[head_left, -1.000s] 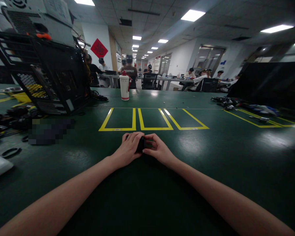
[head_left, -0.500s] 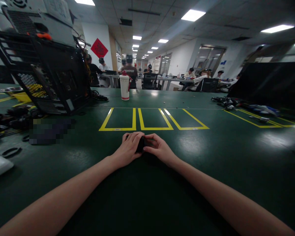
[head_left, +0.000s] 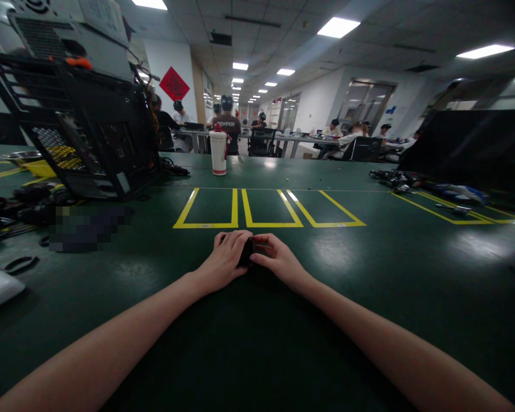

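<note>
Between my hands, on the dark green table (head_left: pixel 249 337), is a small black object (head_left: pixel 246 253) whose kind I cannot make out. My left hand (head_left: pixel 224 258) is wrapped over it from the left, the fingers covering its top and far side. From the right, my right hand (head_left: pixel 280 258) pinches at its edge with thumb and fingertips. Most of the black object is hidden by my fingers. Just beyond the hands lie yellow tape outlines (head_left: pixel 272 225) on the tabletop.
A black computer case (head_left: pixel 98 137) with a grey metal unit (head_left: pixel 68 43) on top stands at left. A white bottle (head_left: pixel 218 153) with a red lid stands farther back. Cables and parts (head_left: pixel 395 180) lie at right. People sit at tables behind.
Both hands stay in place around the black object. The view has shifted very slightly; otherwise nothing visibly differs.
</note>
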The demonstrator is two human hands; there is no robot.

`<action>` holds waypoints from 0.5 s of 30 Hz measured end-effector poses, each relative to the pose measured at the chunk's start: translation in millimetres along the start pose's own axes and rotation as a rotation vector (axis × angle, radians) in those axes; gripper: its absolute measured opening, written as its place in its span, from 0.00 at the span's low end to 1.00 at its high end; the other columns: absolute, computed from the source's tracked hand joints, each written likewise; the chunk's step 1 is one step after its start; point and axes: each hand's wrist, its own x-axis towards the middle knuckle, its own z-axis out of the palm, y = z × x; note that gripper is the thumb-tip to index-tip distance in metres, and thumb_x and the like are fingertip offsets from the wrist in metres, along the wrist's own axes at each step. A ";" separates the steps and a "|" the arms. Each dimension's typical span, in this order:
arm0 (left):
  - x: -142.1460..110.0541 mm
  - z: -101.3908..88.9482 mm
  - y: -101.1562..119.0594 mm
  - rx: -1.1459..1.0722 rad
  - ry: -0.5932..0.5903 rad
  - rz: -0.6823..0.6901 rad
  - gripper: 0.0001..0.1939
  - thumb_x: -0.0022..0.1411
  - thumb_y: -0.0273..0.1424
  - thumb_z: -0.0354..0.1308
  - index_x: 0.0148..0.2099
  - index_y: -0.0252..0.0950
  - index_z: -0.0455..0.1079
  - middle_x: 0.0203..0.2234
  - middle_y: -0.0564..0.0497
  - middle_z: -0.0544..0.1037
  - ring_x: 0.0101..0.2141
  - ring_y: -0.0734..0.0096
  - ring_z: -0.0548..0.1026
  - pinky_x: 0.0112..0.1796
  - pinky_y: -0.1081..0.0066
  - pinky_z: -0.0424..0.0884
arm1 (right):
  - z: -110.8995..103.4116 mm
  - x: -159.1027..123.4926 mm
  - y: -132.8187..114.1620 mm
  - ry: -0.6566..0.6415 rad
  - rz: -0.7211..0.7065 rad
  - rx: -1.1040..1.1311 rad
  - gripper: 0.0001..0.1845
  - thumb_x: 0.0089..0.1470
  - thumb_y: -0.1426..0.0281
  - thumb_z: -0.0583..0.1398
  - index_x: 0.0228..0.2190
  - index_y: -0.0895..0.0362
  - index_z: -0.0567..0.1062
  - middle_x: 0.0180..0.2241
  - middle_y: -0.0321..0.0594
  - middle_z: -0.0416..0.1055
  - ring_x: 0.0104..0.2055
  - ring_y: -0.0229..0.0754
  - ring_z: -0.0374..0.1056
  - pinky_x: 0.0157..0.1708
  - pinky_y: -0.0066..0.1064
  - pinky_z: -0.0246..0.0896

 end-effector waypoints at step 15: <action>-0.1 2.7 -2.3 0.008 0.001 0.001 0.27 0.53 0.27 0.52 0.54 0.36 0.46 0.49 0.43 0.59 0.49 0.60 0.58 0.48 0.57 0.51 | 0.5 -1.4 1.5 0.001 -0.023 0.036 0.16 0.41 0.73 0.61 0.35 0.55 0.64 0.38 0.37 0.63 0.42 0.39 0.64 0.42 0.35 0.62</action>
